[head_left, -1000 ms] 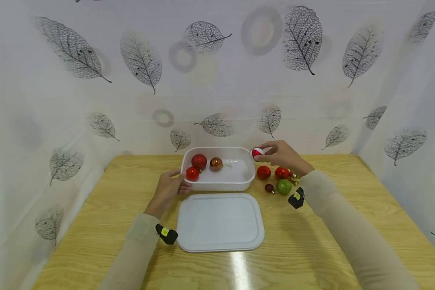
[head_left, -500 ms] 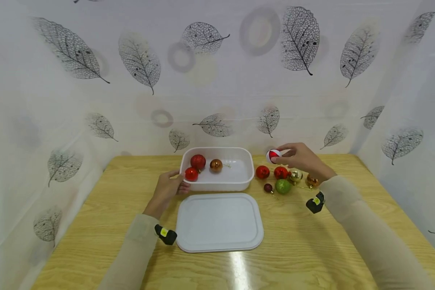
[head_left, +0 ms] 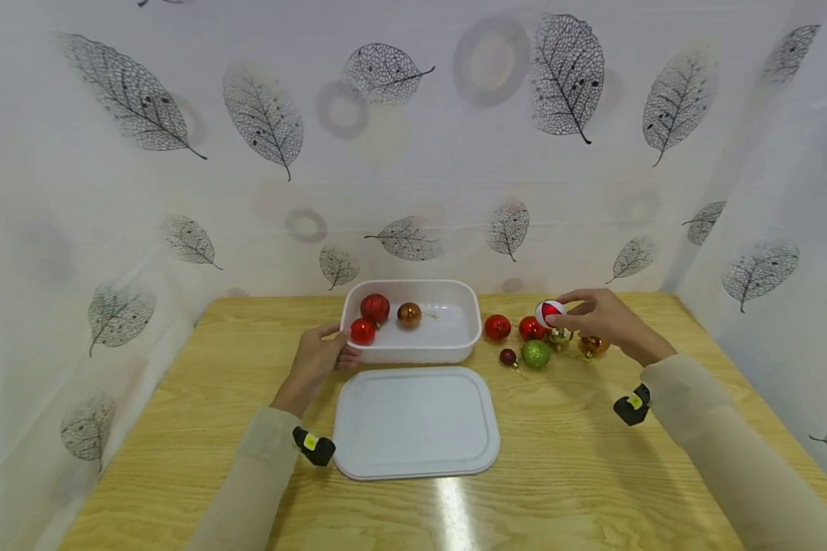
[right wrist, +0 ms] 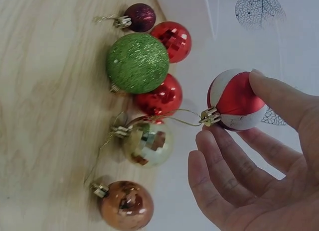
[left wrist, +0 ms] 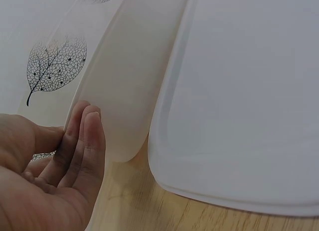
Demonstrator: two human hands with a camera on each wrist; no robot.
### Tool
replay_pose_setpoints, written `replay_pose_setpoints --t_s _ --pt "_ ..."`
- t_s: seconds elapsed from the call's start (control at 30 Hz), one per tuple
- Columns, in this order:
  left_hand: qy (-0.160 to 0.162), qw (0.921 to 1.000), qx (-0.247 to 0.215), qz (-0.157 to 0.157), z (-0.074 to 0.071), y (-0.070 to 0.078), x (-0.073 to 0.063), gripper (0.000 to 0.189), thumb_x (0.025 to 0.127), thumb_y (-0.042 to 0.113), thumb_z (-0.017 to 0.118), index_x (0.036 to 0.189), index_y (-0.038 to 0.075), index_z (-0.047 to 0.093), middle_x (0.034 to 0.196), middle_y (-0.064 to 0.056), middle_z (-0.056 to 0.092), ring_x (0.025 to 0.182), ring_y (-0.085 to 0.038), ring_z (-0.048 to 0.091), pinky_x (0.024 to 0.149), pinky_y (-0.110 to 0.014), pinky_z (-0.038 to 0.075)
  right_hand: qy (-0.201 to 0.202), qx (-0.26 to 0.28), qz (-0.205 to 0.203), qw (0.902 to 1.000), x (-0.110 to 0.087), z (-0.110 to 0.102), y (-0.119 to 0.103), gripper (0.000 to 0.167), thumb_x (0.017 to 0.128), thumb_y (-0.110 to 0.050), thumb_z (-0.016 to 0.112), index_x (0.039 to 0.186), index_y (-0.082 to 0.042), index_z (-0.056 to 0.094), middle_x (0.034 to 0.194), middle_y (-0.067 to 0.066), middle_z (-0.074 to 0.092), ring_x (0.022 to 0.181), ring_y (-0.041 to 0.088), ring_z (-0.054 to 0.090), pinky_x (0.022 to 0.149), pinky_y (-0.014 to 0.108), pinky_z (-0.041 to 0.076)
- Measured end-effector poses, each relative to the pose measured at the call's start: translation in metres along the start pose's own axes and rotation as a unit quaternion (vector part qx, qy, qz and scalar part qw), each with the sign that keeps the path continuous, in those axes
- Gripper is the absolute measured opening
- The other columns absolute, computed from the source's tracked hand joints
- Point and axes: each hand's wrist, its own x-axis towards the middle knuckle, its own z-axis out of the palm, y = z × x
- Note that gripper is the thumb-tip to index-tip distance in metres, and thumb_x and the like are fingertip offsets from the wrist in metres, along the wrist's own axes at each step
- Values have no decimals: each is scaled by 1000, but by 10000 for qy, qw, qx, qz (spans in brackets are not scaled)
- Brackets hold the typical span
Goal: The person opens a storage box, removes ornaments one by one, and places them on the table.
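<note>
My right hand (head_left: 601, 315) pinches a red-and-white Christmas bauble (right wrist: 238, 99) between thumb and fingers, its gold cord dangling. The bauble is above the loose baubles right of the box. My left hand (head_left: 315, 361) grips the left end wall of a white plastic box (head_left: 448, 353), thumb outside and fingers on the long side. Inside the box lie a glittery red bauble (head_left: 375, 308), a shiny red bauble (head_left: 362, 331) and a copper bauble (head_left: 409, 314). Beneath the held bauble, a gold bauble (right wrist: 148, 144) is partly covered in the head view.
A white lid (head_left: 416, 422) lies flat in front of the box. Right of the box are a green glitter bauble (head_left: 536, 353), a small maroon bauble (head_left: 508, 357), two red baubles (right wrist: 172, 41) and another copper bauble (right wrist: 127, 205). A leaf-patterned curtain (head_left: 413, 153) stands behind the table.
My right hand has moved right and slightly down, from the box's right rim to above the loose baubles, with the red-and-white bauble still held. The left hand keeps its grip on the box.
</note>
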Motion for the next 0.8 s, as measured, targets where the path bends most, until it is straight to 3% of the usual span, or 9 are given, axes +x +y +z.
replay_pose_setpoints --t_s 0.2,0.47,0.8 --pt "26 10000 -17 13 0 0 0 55 106 16 56 151 -9 36 78 -10 72 63 -14 70 68 -31 64 -73 -50 71 9999 -8 -1 13 74 96 -45 69 147 4 45 133 32 57 116 41 61 92 57 57" --pt "68 10000 28 -8 0 1 -2 53 106 15 56 150 -9 37 78 -10 72 63 -14 70 66 -27 64 -150 277 40 9995 -15 4 34 71 98 -35 69 146 11 42 134 37 55 106 37 68 86 48 61" --pt "84 9999 96 -8 1 1 -2 51 106 15 56 149 -8 40 79 -10 72 64 -14 70 68 -29 64 -145 437 139 9988 -24 16 48 70 96 -34 72 142 11 47 128 29 61 104 32 67 85 47 61"
